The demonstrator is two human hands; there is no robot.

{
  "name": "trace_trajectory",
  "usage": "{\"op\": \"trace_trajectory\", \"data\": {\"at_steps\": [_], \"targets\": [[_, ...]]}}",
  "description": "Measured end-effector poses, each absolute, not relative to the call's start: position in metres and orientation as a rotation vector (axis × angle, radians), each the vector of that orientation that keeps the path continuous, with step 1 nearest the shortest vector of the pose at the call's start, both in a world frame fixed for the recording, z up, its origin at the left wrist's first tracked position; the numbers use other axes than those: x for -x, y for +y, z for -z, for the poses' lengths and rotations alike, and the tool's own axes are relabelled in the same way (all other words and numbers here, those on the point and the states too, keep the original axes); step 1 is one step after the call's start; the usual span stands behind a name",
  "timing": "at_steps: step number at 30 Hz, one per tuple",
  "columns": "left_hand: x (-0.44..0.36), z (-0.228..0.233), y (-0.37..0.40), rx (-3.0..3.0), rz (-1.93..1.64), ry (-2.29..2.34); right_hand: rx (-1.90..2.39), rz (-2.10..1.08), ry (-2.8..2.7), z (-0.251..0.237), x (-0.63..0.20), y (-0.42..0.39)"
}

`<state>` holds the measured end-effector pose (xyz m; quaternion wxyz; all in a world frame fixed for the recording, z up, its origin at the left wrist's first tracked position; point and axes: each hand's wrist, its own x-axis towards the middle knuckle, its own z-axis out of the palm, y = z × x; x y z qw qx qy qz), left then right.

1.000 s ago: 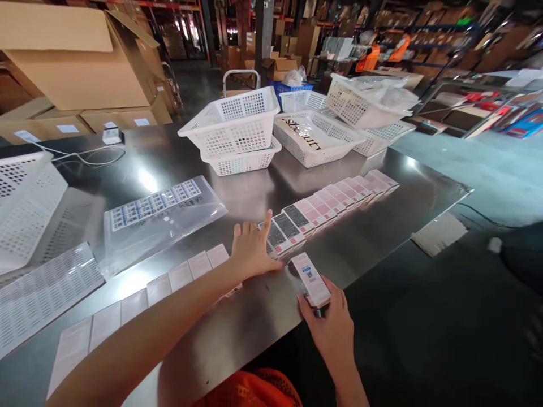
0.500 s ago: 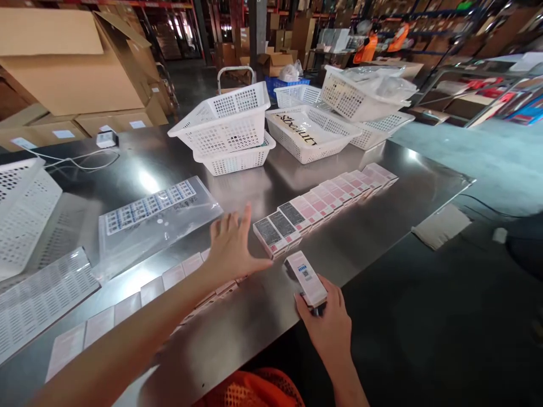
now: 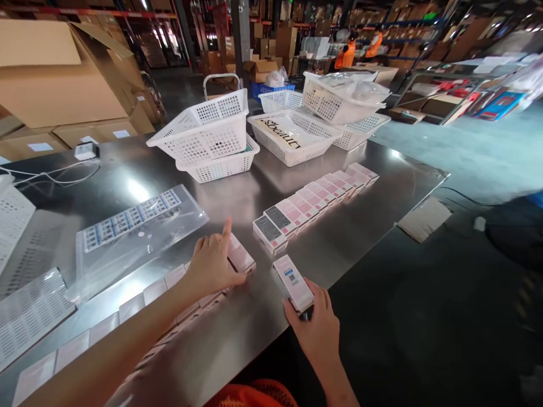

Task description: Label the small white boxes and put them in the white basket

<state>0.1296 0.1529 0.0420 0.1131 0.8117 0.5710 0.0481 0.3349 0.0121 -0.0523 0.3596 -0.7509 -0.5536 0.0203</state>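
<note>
From my remote seat I watched the head view, where the left hand lay on the end of the near row of pale pink flat cartons that ran along the front edge of the shiny stainless-steel table. Its fingers were curled over the last carton in that row, the forefinger stuck up and out, the thumb pressed along the carton's near side, so the hand gripped or pushed that box rather than lying spread; whether it had lifted the box I could not tell. The right hand sat just past the table's front edge and pinched a single pink-and-white rectangular carton with a small blue printed label, fingers wrapped under it and thumb at its near end, the box tilted up away from me and close to the tabletop edge. Between and beyond the two hands lay a second, slanting row of pink cartons with dark printed panels, stretching toward the far right corner of the table, its nearest box just beside the held one but apart from it. To the left lay a clear plastic sleeve holding a sheet of blue-and-white stickers, and further left another sheet of small white labels. At the back of the table stood stacked white perforated plastic baskets, with brown cardboard boxes behind them on the left.
</note>
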Motion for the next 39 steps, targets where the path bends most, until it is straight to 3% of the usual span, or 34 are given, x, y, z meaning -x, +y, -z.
{"op": "trace_trajectory", "data": {"at_steps": [6, 10, 16, 21, 32, 39], "targets": [[-0.192, -0.047, 0.182, -2.512, -0.281, 1.609, 1.943, -0.049, -1.432, 0.053, -0.335, 0.01], [-0.237, -0.046, 0.203, -2.45, -0.177, 1.544, 1.937, -0.028, -1.47, 0.053, -0.338, 0.011], [-0.196, -0.039, 0.19, -2.412, -0.281, 1.596, 1.899, 0.023, -1.472, 0.057, -0.34, 0.012], [-0.154, -0.04, 0.172, -2.421, -0.163, 1.626, 1.905, 0.008, -1.449, 0.055, -0.338, 0.012], [-0.263, -0.042, 0.22, -2.448, -0.293, 1.545, 1.934, -0.092, -1.414, 0.051, -0.334, 0.009], [-0.213, -0.031, 0.208, -2.349, -0.388, 1.541, 1.877, -0.105, -1.415, 0.055, -0.335, 0.009]]}}
